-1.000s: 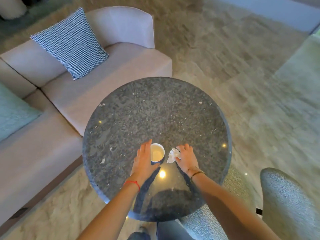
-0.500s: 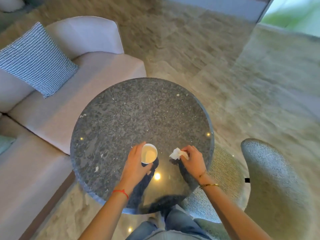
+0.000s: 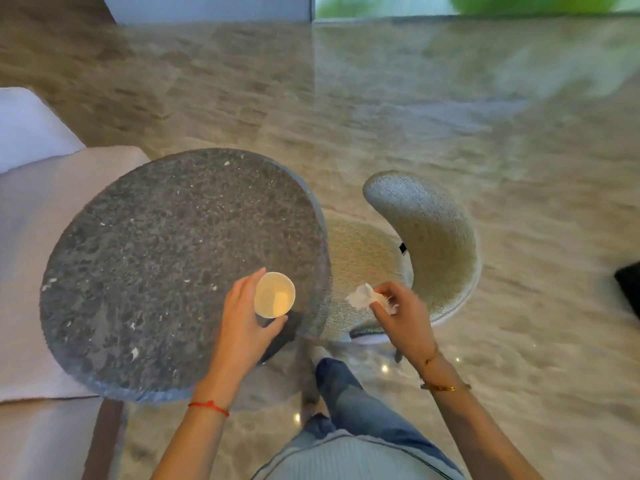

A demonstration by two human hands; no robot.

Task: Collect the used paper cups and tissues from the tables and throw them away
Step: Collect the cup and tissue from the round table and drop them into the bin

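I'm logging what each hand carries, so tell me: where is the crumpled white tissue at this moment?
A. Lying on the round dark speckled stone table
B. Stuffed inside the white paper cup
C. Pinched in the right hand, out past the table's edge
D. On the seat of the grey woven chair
C: the crumpled white tissue is pinched in the right hand, beyond the round dark speckled stone table, while the left hand holds the white paper cup.

cup (image 3: pixel 274 294) cream | tissue (image 3: pixel 362 296) white | table (image 3: pixel 156 258) speckled grey

1 cup (image 3: pixel 274 294), 1 tissue (image 3: pixel 363 295) (crumpled), 1 table (image 3: pixel 138 244), 1 chair (image 3: pixel 436 237)
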